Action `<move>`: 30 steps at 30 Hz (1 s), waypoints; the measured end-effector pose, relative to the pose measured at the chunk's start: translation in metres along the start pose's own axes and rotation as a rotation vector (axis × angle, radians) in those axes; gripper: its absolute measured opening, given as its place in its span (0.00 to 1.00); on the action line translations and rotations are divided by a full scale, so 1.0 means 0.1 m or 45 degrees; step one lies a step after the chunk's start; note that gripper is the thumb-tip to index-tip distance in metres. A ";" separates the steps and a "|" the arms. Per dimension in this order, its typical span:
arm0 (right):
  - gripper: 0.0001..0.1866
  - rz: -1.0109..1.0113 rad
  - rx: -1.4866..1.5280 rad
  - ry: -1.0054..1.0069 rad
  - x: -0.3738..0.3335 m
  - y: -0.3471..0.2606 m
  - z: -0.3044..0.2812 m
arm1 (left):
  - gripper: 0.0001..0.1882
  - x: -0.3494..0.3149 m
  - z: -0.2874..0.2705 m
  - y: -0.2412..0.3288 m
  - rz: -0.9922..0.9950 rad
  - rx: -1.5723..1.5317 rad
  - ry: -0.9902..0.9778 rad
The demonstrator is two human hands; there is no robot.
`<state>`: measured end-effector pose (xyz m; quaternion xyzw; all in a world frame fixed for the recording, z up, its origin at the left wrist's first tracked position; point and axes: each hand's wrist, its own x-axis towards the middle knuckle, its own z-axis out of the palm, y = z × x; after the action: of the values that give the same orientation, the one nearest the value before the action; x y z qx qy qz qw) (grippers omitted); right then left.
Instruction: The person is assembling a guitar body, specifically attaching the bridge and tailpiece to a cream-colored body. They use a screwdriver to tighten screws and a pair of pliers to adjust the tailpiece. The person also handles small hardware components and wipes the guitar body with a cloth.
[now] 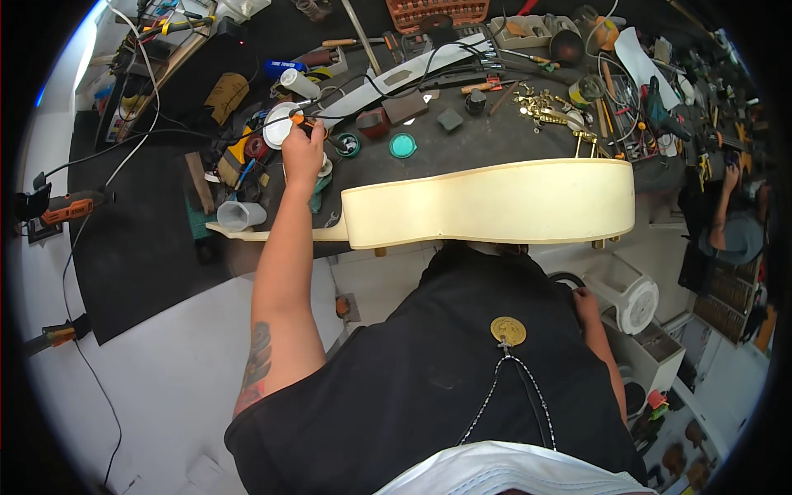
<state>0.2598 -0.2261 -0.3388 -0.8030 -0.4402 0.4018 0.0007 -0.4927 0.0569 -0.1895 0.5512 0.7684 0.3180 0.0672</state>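
Note:
My left hand (304, 155) reaches over the left part of the bench, its fingers closed round a small orange-and-black tool (299, 121). Right behind that tool lies a round white lid or dish (280, 125). A cream-coloured guitar (487, 202) is on its side along the bench's near edge, close against my body, its neck pointing left beneath my left forearm. Down at my right side, my right hand (586, 304) is curled at the end of a black curved tube (566, 278); its fingers are small and partly hidden.
Near the guitar's head stands a translucent plastic cup (241, 216). Brass-coloured parts (549, 109) lie heaped behind the guitar, and an open teal-rimmed jar (403, 146) sits mid-bench. Black cables (206, 134) cross the left side. Another person (730, 223) works at far right.

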 end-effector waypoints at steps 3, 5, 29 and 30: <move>0.17 0.020 -0.018 0.000 -0.03 -0.02 0.01 | 0.23 0.00 0.03 -0.04 -0.032 0.039 0.005; 0.17 0.053 0.016 -0.023 -0.06 -0.06 0.01 | 0.24 0.02 0.04 -0.06 -0.049 0.057 0.006; 0.09 -0.262 0.689 0.323 0.31 -1.06 -1.19 | 0.18 0.72 -1.29 2.09 0.158 -0.679 0.067; 0.09 -0.353 0.753 0.340 0.31 -1.19 -1.36 | 0.17 0.78 -1.29 2.31 0.133 -0.863 0.053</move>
<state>0.2724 -0.0834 -0.2242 -0.7461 -0.4055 0.3994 0.3455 -0.3958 0.1166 0.0618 0.5296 0.5911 0.5694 0.2145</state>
